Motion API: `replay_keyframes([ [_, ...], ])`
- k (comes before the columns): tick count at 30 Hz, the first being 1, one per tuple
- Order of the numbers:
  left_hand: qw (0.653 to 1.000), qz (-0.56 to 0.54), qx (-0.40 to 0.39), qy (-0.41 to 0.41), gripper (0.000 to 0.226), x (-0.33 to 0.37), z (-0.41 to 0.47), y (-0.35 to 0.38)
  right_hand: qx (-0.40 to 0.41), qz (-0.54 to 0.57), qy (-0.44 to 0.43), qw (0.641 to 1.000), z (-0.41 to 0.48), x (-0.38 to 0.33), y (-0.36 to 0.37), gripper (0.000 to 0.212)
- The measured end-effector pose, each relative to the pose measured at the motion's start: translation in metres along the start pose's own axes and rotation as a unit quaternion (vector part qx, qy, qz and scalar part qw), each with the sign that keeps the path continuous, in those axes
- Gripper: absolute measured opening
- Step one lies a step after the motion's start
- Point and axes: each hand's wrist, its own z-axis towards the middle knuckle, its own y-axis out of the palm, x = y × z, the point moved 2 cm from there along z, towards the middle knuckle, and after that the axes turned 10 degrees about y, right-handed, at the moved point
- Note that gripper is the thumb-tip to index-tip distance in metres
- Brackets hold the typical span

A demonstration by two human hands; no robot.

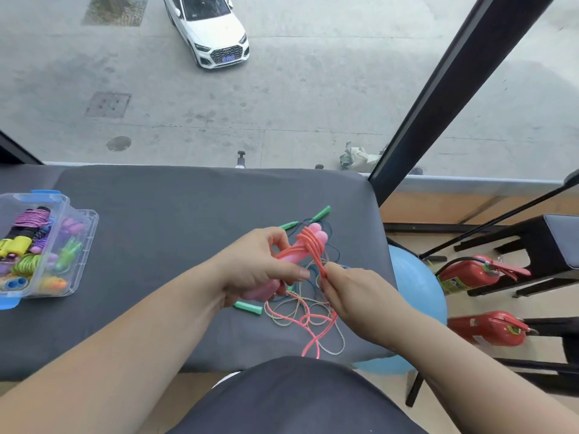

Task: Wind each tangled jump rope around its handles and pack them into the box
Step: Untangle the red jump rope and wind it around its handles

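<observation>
My left hand [260,264] grips a pair of pink jump-rope handles [294,255] held side by side above the grey table [163,233]. Several turns of coral rope [311,245] are wound around them. My right hand [354,292] pinches that rope just below the handles, and the loose end [313,336] trails in loops on the table. Under my hands lies a tangled rope with green handles [319,214], a blue cord and a pale speckled cord [336,346]. A clear plastic box [80,245] with blue clips stands at the far left, holding several wound ropes.
The table's right edge drops off beside a blue exercise ball [416,289]. Two red fire extinguishers [479,274] and black stools [539,245] stand on the floor at the right. A black window post [438,98] rises behind the table's far right corner.
</observation>
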Motion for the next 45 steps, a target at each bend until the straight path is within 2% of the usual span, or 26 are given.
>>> replay_keyframes([
  [4,0.997,-0.008,-0.075,0.012,0.039,-0.003,-0.007,0.006,-0.020,0.050,-0.051,0.997,0.006,-0.004,-0.001,0.027],
  [6,0.994,0.007,-0.109,0.014,0.040,-0.005,-0.011,0.004,-0.041,0.034,-0.066,0.996,0.010,-0.002,-0.002,0.036],
  [7,0.991,0.022,-0.130,0.014,0.040,-0.005,-0.013,0.005,-0.058,0.015,-0.072,0.996,0.013,0.000,-0.003,0.034],
  [10,0.969,0.174,-0.175,0.025,0.042,-0.005,-0.018,0.011,-0.131,-0.065,-0.103,0.984,0.026,0.008,-0.008,0.008],
  [12,0.936,0.297,-0.185,0.050,0.042,-0.003,-0.017,0.015,-0.177,-0.120,-0.121,0.969,0.035,0.007,-0.012,0.010],
  [16,0.884,0.423,-0.187,0.071,0.043,-0.004,-0.012,0.019,-0.194,-0.166,-0.124,0.959,0.054,-0.005,-0.030,0.022],
  [22,0.859,0.484,-0.156,0.055,0.042,-0.014,0.003,0.014,-0.140,-0.231,-0.123,0.955,0.058,-0.030,-0.038,0.020],
  [24,0.860,0.495,-0.110,0.046,0.043,-0.020,0.007,0.010,-0.124,-0.229,-0.109,0.959,0.054,-0.037,-0.040,0.017],
  [26,0.877,0.476,-0.041,0.047,0.043,-0.023,0.013,0.003,-0.095,-0.217,-0.087,0.968,0.049,-0.041,-0.044,0.016],
  [30,0.931,0.359,0.054,0.038,0.043,-0.022,0.021,-0.006,-0.010,-0.209,-0.067,0.976,0.034,-0.041,-0.040,0.007],
  [33,0.970,0.224,0.092,0.010,0.048,-0.024,0.020,-0.008,0.087,-0.164,-0.061,0.981,0.021,-0.034,-0.025,0.037],
  [34,0.980,0.176,0.097,-0.001,0.049,-0.025,0.019,-0.007,0.128,-0.152,-0.061,0.978,0.018,-0.031,-0.022,0.039],
  [37,0.992,0.065,0.103,-0.020,0.046,-0.023,0.017,-0.004,0.207,-0.033,-0.058,0.976,0.008,-0.025,-0.011,0.026],
  [40,0.996,-0.026,0.075,-0.028,0.039,-0.017,0.011,0.002,0.216,0.147,-0.039,0.964,0.004,-0.017,-0.009,0.033],
  [45,0.991,-0.133,-0.006,-0.026,0.040,-0.011,0.002,0.008,0.284,0.262,-0.085,0.918,0.000,-0.015,-0.016,0.030],
])
